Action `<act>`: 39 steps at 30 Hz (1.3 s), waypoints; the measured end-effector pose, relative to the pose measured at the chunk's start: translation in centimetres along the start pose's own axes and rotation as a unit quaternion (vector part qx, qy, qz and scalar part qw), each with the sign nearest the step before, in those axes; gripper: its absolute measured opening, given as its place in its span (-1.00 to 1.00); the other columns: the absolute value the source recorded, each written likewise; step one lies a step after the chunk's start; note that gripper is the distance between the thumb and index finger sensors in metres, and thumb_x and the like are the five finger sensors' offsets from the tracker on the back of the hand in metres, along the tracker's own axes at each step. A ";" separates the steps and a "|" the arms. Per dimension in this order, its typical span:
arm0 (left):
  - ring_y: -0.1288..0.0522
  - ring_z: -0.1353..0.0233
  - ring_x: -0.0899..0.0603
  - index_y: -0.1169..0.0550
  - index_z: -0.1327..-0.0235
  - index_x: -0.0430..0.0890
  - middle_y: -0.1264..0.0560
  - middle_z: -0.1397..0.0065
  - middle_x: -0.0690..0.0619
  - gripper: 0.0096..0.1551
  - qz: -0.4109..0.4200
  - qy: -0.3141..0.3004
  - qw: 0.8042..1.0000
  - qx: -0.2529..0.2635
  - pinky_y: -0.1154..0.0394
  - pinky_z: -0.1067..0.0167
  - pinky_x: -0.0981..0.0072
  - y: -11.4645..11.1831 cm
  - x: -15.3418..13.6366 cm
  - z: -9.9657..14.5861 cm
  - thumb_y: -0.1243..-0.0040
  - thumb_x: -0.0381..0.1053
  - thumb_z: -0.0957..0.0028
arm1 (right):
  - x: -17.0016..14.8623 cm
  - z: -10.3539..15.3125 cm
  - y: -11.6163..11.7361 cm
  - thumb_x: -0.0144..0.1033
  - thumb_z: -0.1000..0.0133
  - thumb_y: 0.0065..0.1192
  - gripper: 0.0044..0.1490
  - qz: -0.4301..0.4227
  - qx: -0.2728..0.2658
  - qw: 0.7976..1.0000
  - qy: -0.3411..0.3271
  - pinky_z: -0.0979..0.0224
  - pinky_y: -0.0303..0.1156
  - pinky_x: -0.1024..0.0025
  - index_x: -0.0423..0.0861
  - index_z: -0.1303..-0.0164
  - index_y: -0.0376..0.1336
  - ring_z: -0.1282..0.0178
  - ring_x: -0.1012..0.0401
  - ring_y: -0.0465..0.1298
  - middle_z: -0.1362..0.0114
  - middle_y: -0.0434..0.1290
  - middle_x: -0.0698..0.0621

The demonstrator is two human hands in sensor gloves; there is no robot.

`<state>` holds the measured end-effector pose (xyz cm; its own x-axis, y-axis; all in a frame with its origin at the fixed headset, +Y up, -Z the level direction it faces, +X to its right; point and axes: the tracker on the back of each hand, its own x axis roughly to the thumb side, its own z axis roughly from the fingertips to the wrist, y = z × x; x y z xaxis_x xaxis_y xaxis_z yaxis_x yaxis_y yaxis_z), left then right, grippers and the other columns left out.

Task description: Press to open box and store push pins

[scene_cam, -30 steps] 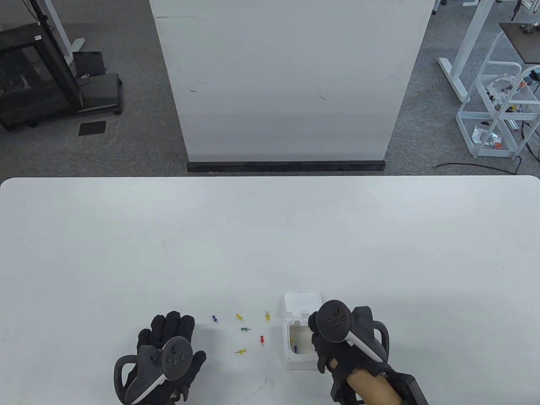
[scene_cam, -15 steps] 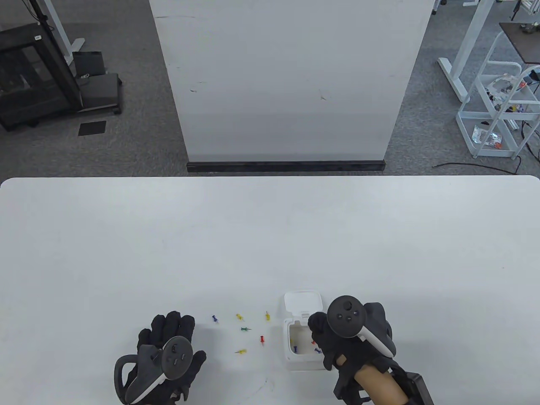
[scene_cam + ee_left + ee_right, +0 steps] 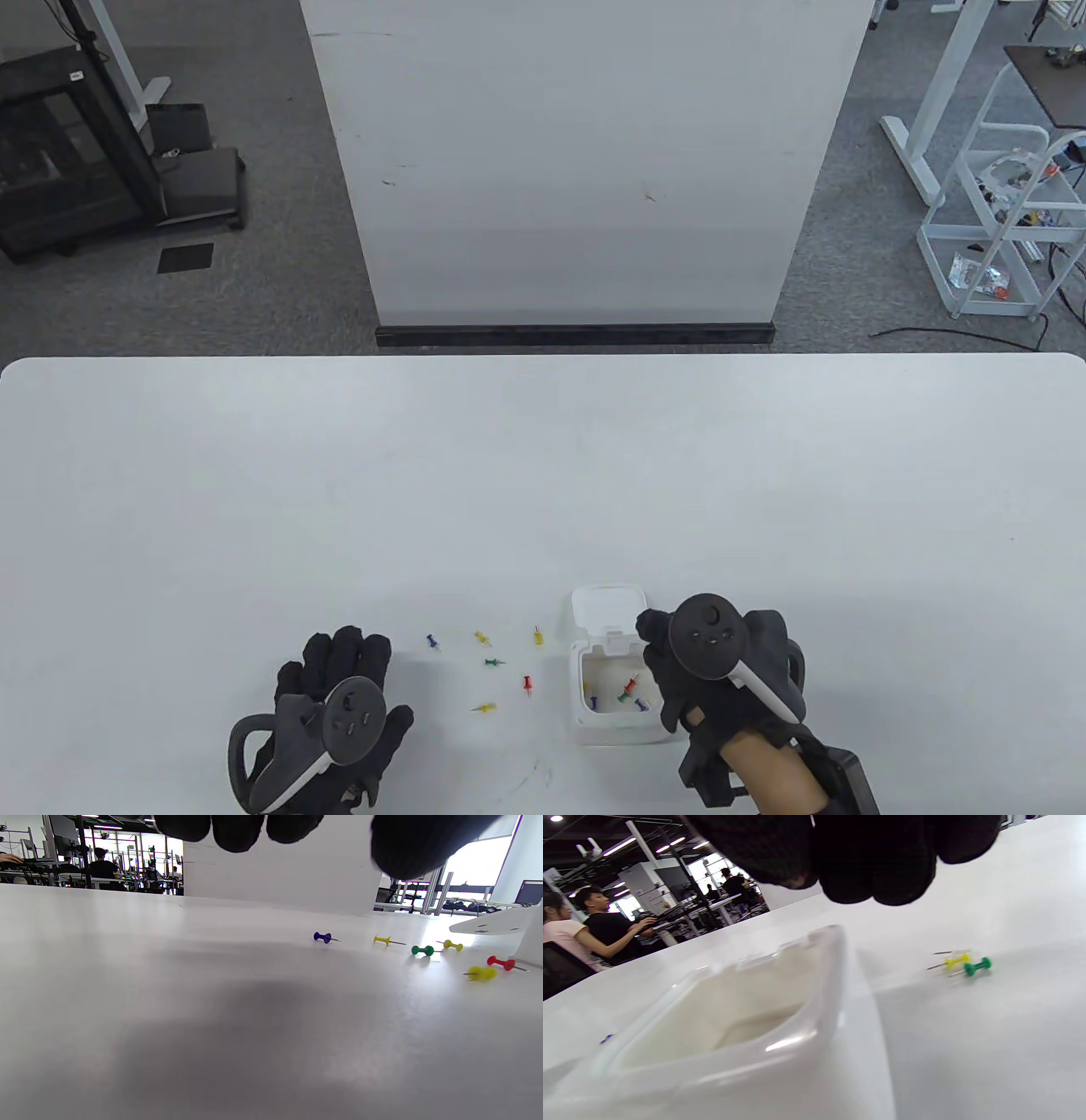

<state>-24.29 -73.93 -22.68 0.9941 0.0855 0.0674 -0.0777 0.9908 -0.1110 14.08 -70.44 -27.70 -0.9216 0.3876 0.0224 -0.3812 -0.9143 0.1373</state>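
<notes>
A small white box (image 3: 585,722) stands open near the table's front edge, its lid (image 3: 604,607) tipped back. Several pins lie inside it, among them a red one (image 3: 632,683) and a green one (image 3: 624,697). Several loose pins lie left of the box: blue (image 3: 433,642), green (image 3: 492,661), red (image 3: 528,684) and yellow (image 3: 484,706). My right hand (image 3: 666,671) hovers at the box's right rim, fingers bunched, holding nothing. The box rim (image 3: 823,984) fills the right wrist view. My left hand (image 3: 335,705) rests flat on the table, left of the pins.
The left wrist view shows the loose pins in a row: blue (image 3: 322,937), green (image 3: 422,950), red (image 3: 500,963). A white panel (image 3: 577,170) stands behind the table's far edge. A white rack (image 3: 1001,212) stands on the floor, far right.
My right hand has moved right and slightly back, off the box opening. Red, green and blue pins now show inside the box. The left hand has not moved.
</notes>
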 end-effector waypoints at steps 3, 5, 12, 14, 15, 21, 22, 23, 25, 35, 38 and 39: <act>0.04 -0.68 -0.39 -0.03 -0.58 0.06 0.02 -0.72 -0.10 -0.04 0.000 0.000 1.000 0.000 0.05 -0.54 -0.36 0.0 0.0 0.0 -0.08 0.36 0.01 | -1.9 -0.9 -0.3 -0.21 -0.08 0.35 -0.45 0.019 -0.011 0.999 0.044 -0.47 0.31 -0.15 0.05 -0.29 0.28 -0.25 -0.09 0.48 -0.33 0.46 -0.04; 0.04 -0.68 -0.39 -0.03 -0.58 0.06 0.02 -0.73 -0.10 -0.04 0.001 0.000 1.000 -0.001 0.05 -0.54 -0.36 0.0 0.0 0.0 -0.08 0.36 0.01 | -3.1 -1.5 -0.1 -0.21 -0.08 0.36 -0.45 0.037 -0.002 0.997 0.071 -0.48 0.30 -0.15 0.05 -0.29 0.29 -0.26 -0.09 0.47 -0.35 0.44 -0.04; 0.04 -0.68 -0.39 -0.03 -0.58 0.06 0.02 -0.72 -0.10 -0.04 0.000 0.000 1.000 -0.001 0.05 -0.54 -0.36 0.0 0.0 0.0 -0.08 0.36 0.01 | -5.6 -2.8 1.9 -0.24 -0.06 0.38 -0.44 0.105 0.051 0.987 0.108 -0.50 0.28 -0.15 0.05 -0.29 0.29 -0.31 -0.08 0.44 -0.39 0.41 -0.03; 0.04 -0.68 -0.39 -0.03 -0.58 0.06 0.02 -0.72 -0.10 -0.04 0.001 -0.001 1.000 -0.001 0.05 -0.54 -0.36 0.0 0.0 0.0 -0.08 0.36 0.01 | -5.8 -2.6 2.3 -0.22 -0.05 0.40 -0.42 0.119 0.049 0.986 0.108 -0.51 0.28 -0.15 0.05 -0.29 0.27 -0.32 -0.08 0.44 -0.39 0.40 -0.03; 0.04 -0.68 -0.39 -0.03 -0.58 0.06 0.02 -0.73 -0.10 -0.04 0.000 -0.001 1.000 -0.002 0.05 -0.54 -0.36 0.0 0.0 0.0 -0.08 0.36 0.01 | -5.9 -2.6 2.6 -0.21 -0.04 0.41 -0.41 0.122 0.047 0.986 0.106 -0.51 0.29 -0.14 0.05 -0.29 0.27 -0.31 -0.07 0.44 -0.39 0.40 -0.02; 0.04 -0.68 -0.39 -0.03 -0.58 0.06 0.02 -0.73 -0.10 -0.04 -0.002 -0.001 1.000 -0.005 0.05 -0.54 -0.36 0.0 0.1 -0.1 -0.08 0.36 0.01 | -5.6 -2.2 3.5 -0.18 -0.03 0.42 -0.39 0.121 0.045 0.987 0.096 -0.51 0.28 -0.13 0.06 -0.29 0.25 -0.31 -0.06 0.43 -0.39 0.38 -0.01; 0.05 -0.68 -0.39 -0.03 -0.58 0.06 0.02 -0.73 -0.10 -0.04 -0.001 -0.001 1.000 -0.004 0.05 -0.54 -0.36 0.0 0.0 -0.1 -0.08 0.36 0.01 | -5.6 -2.1 3.7 -0.17 -0.03 0.42 -0.39 0.113 0.041 0.988 0.096 -0.51 0.28 -0.13 0.06 -0.29 0.25 -0.30 -0.06 0.43 -0.38 0.39 -0.01; 0.04 -0.68 -0.39 -0.03 -0.58 0.06 0.02 -0.73 -0.10 -0.04 -0.001 -0.001 1.000 -0.003 0.05 -0.54 -0.36 0.0 0.0 -0.1 -0.08 0.36 0.01 | -5.5 -2.1 3.8 -0.18 -0.03 0.43 -0.39 0.112 0.038 0.988 0.097 -0.51 0.28 -0.14 0.06 -0.28 0.25 -0.30 -0.06 0.43 -0.38 0.38 -0.01; 0.04 -0.68 -0.39 -0.03 -0.58 0.06 0.02 -0.72 -0.10 -0.04 0.000 -0.001 1.000 -0.003 0.05 -0.54 -0.36 0.0 0.0 -0.1 -0.08 0.36 0.01 | -5.4 -2.0 4.0 -0.19 -0.03 0.42 -0.41 0.129 0.032 0.987 0.094 -0.51 0.28 -0.13 0.07 -0.27 0.26 -0.29 -0.05 0.43 -0.37 0.39 0.00; 0.04 -0.68 -0.39 -0.03 -0.58 0.06 0.02 -0.73 -0.10 -0.04 0.001 -0.002 1.000 -0.004 0.05 -0.54 -0.36 0.0 0.0 0.0 -0.08 0.37 0.01 | -5.1 -1.4 5.1 -0.14 -0.06 0.32 -0.41 0.192 0.008 0.980 0.059 -0.50 0.29 -0.13 -0.03 -0.26 0.22 -0.22 -0.02 0.45 -0.30 0.40 0.02; 0.04 -0.68 -0.39 -0.03 -0.58 0.06 0.02 -0.73 -0.10 -0.04 0.001 -0.002 1.000 -0.003 0.05 -0.54 -0.36 0.0 0.0 -0.1 -0.08 0.37 0.01 | -5.0 -1.5 5.2 -0.11 -0.07 0.28 -0.42 0.199 0.016 0.978 0.062 -0.51 0.28 -0.13 -0.03 -0.26 0.20 -0.22 -0.01 0.44 -0.30 0.38 0.02; 0.04 -0.68 -0.39 -0.03 -0.58 0.06 0.02 -0.73 -0.10 -0.04 0.001 -0.002 1.000 -0.003 0.05 -0.54 -0.36 0.0 0.0 -0.1 -0.08 0.36 0.01 | -5.1 -1.5 5.2 -0.10 -0.07 0.28 -0.42 0.198 0.015 0.978 0.064 -0.51 0.28 -0.13 -0.03 -0.25 0.20 -0.22 -0.01 0.44 -0.30 0.38 0.02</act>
<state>-24.29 -73.95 -22.74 0.9937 0.0872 0.0710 -0.0785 0.9900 -0.1172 16.69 -77.29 -28.56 -0.9989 -0.0150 -0.0437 0.0073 -0.9849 0.1727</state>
